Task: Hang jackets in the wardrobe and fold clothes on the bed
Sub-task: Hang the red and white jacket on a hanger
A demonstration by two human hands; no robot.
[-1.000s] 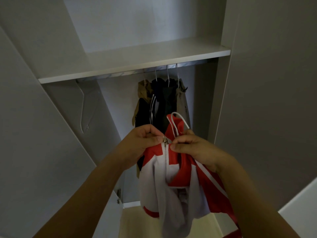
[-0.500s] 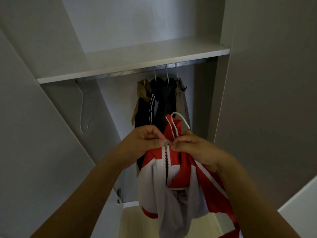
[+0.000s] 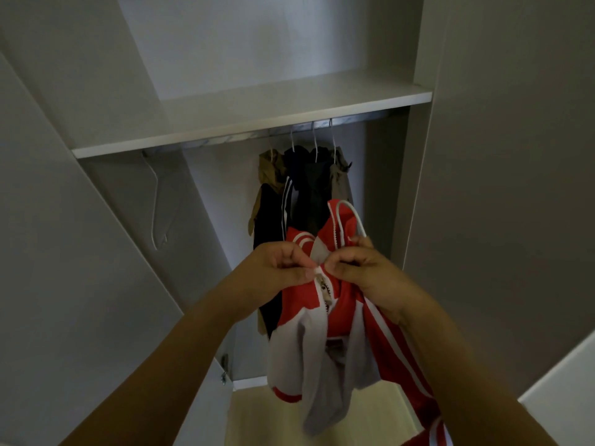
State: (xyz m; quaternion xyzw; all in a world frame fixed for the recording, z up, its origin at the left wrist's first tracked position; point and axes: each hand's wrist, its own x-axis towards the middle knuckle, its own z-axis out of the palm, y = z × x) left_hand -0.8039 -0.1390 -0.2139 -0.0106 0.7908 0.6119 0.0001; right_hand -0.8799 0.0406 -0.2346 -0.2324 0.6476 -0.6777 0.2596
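I hold a red and white zip jacket [image 3: 325, 333] up in front of the open wardrobe. My left hand [image 3: 273, 268] pinches the fabric on the left of the zip near the collar. My right hand [image 3: 363, 272] grips the right side and the white hanger [image 3: 349, 217] whose hook sticks up above the collar. The zip pull [image 3: 323, 284] sits just below my fingertips. Behind the jacket, several dark and khaki jackets [image 3: 299, 201] hang from the rail [image 3: 225, 140].
A white shelf [image 3: 251, 120] runs above the rail. An empty white hanger [image 3: 159, 204] hangs at the rail's left end. The open wardrobe door [image 3: 64, 252] is at the left, a grey side panel [image 3: 502, 188] at the right. Light wood floor [image 3: 257, 420] shows below.
The zip pull has moved up toward the collar, closing the jacket front further. My hands and the jacket stay at about the same place before the rail.
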